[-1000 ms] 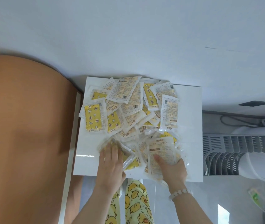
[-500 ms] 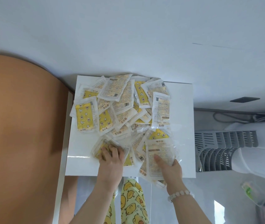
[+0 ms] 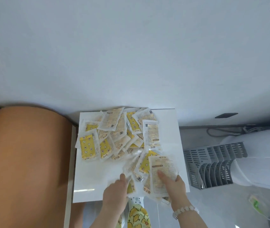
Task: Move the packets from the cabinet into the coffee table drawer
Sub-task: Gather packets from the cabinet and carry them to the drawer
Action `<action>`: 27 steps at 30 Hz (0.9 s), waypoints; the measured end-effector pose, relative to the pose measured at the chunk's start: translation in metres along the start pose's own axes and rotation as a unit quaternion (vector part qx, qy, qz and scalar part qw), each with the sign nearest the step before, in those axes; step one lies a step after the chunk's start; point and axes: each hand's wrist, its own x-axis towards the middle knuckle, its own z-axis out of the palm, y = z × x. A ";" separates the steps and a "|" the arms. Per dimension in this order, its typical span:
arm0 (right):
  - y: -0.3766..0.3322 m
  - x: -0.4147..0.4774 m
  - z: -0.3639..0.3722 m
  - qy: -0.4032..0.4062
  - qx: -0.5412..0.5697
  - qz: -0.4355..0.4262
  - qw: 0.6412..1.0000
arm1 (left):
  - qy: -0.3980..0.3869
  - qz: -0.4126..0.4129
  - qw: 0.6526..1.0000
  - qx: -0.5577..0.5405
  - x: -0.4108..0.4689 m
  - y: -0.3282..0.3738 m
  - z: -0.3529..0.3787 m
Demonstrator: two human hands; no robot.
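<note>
Gripping a bundle of packets, the right hand lays its thumb across the printed face of the top one and curls its fingers round the bundle's right edge. The packets fan out leftward from that grip toward the left hand. The two hands are apart, with the fanned packets between them. The left hand touches the fan's left edge with one raised digit, but blur hides whether it holds any packet, so that cannot be told. Beyond both hands, farther from the person, a loose pile of packets, yellow and pale ones overlapping, lies on the white cabinet top. A beaded bracelet circles the right wrist. Left of the left hand is an orange-brown panel; right of the right hand is a grey slatted rack. Below the hands show yellow patterned trousers.
</note>
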 end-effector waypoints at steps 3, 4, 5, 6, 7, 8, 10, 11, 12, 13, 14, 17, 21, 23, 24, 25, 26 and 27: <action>-0.026 -0.021 -0.006 -0.016 0.006 -0.014 1.000 | -0.026 -0.029 0.984 -0.177 -0.012 0.007 -0.040; -0.037 -0.028 -0.009 -0.022 0.013 -0.019 1.000 | -0.039 -0.040 0.970 -0.235 -0.013 0.010 -0.057; -0.048 -0.035 -0.013 -0.025 0.022 -0.023 0.999 | -0.047 -0.050 0.952 -0.298 -0.014 0.012 -0.073; -0.058 -0.042 -0.017 -0.026 0.033 -0.031 0.999 | -0.052 -0.054 0.935 -0.347 -0.016 0.017 -0.090; -0.068 -0.049 -0.023 -0.024 0.042 -0.039 0.998 | -0.049 -0.050 0.920 -0.385 -0.018 0.021 -0.107; -0.078 -0.056 -0.029 -0.021 0.048 -0.049 0.997 | -0.046 -0.045 0.904 -0.423 -0.020 0.027 -0.123; -0.096 -0.068 -0.042 -0.011 0.060 -0.070 0.996 | -0.027 -0.030 0.877 -0.479 -0.028 0.038 -0.156; -0.104 -0.071 -0.048 -0.004 0.067 -0.079 0.995 | -0.017 -0.022 0.870 -0.492 -0.031 0.044 -0.171; -0.111 -0.076 -0.053 0.002 0.075 -0.087 0.993 | -0.015 -0.020 0.864 -0.503 -0.035 0.050 -0.185; -0.116 -0.080 -0.056 0.010 0.084 -0.091 0.992 | -0.016 -0.019 0.860 -0.510 -0.036 0.053 -0.195; -0.122 -0.086 -0.059 0.016 0.097 -0.096 0.991 | -0.017 -0.014 0.857 -0.515 -0.037 0.058 -0.206; -0.136 -0.104 -0.061 0.030 0.143 -0.109 0.983 | -0.022 0.011 0.854 -0.519 -0.042 0.072 -0.228; -0.153 -0.128 -0.054 0.041 0.172 -0.124 0.976 | -0.027 0.061 0.851 -0.522 -0.061 0.087 -0.258; -0.165 -0.141 -0.054 0.046 0.188 -0.140 0.971 | -0.022 0.078 0.850 -0.520 -0.068 0.091 -0.277; -0.173 -0.148 -0.055 0.049 0.197 -0.152 0.967 | -0.019 0.087 0.851 -0.518 -0.069 0.093 -0.285; -0.179 -0.154 -0.056 0.052 0.206 -0.159 0.964 | -0.018 0.097 0.852 -0.515 -0.072 0.094 -0.292; -0.183 -0.160 -0.058 0.057 0.212 -0.167 0.961 | -0.018 0.109 0.852 -0.511 -0.075 0.095 -0.298; -0.185 -0.166 -0.059 0.061 0.215 -0.171 0.960 | -0.020 0.118 0.855 -0.505 -0.080 0.096 -0.302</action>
